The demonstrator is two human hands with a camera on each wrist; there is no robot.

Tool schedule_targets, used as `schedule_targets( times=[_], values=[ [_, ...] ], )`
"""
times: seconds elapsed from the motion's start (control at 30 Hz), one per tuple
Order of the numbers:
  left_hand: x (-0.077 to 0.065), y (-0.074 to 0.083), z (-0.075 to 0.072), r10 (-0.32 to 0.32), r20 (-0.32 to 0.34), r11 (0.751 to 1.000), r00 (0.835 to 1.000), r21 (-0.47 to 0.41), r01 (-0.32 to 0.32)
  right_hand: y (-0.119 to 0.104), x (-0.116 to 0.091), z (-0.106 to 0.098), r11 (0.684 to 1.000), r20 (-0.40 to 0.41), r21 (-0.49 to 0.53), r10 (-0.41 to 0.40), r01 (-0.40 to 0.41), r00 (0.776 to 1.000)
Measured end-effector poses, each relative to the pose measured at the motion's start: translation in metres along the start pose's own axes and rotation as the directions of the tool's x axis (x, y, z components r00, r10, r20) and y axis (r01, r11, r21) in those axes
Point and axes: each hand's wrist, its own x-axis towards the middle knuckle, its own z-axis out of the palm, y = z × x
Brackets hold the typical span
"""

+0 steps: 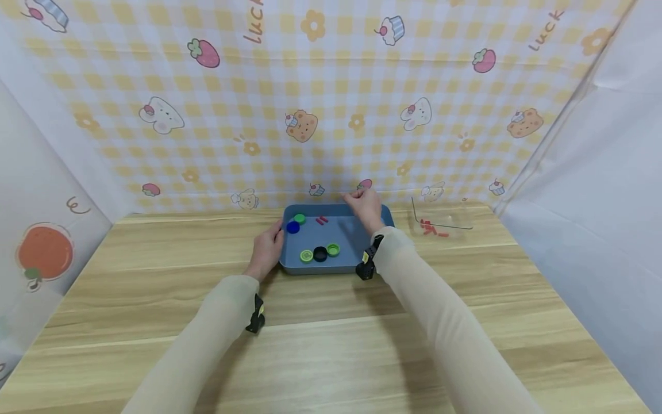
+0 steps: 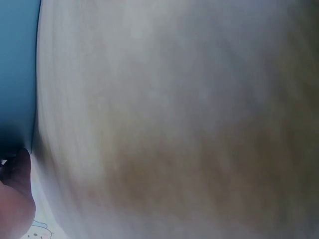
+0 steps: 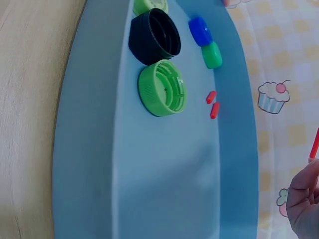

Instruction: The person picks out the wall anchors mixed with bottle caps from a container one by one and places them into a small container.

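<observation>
A blue-grey tray point(image 1: 338, 230) stands by the back wall. My left hand point(image 1: 266, 248) grips its left side; the left wrist view shows only part of that hand point(image 2: 15, 199) at the tray's edge. My right hand point(image 1: 366, 207) is raised over the tray's back right part. Between its fingertips it pinches a small red stick point(image 3: 315, 144), clearest in the right wrist view. On the tray floor lie two red pieces point(image 1: 322, 220). Bottle caps sit there too: a blue one point(image 1: 293, 227), a green one point(image 1: 300, 219), a black one point(image 1: 320, 253) and two light green ones point(image 1: 333, 249).
Right of the tray stands a clear box point(image 1: 455, 221) holding several red pieces point(image 1: 428, 226). Behind the wooden table point(image 1: 320, 345) hangs a yellow checked cloth point(image 1: 331, 155). White cloth point(image 1: 584, 172) closes off the right side.
</observation>
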Motion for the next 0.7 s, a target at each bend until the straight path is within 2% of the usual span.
schedule_targets(
  times=[0.23, 0.7],
  values=[
    [0.001, -0.001, 0.001, 0.005, -0.009, 1.0, 1.0, 0.015, -0.005, -0.004, 0.0, -0.013, 0.999, 0.012, 0.034, -0.007, 0.006, 1.0],
    [-0.001, 0.002, -0.001, 0.024, -0.021, 1.0, 0.999, 0.007, -0.024, 0.013, 0.006, -0.038, 0.999, -0.077, 0.035, -0.023, 0.025, 0.997]
  ],
)
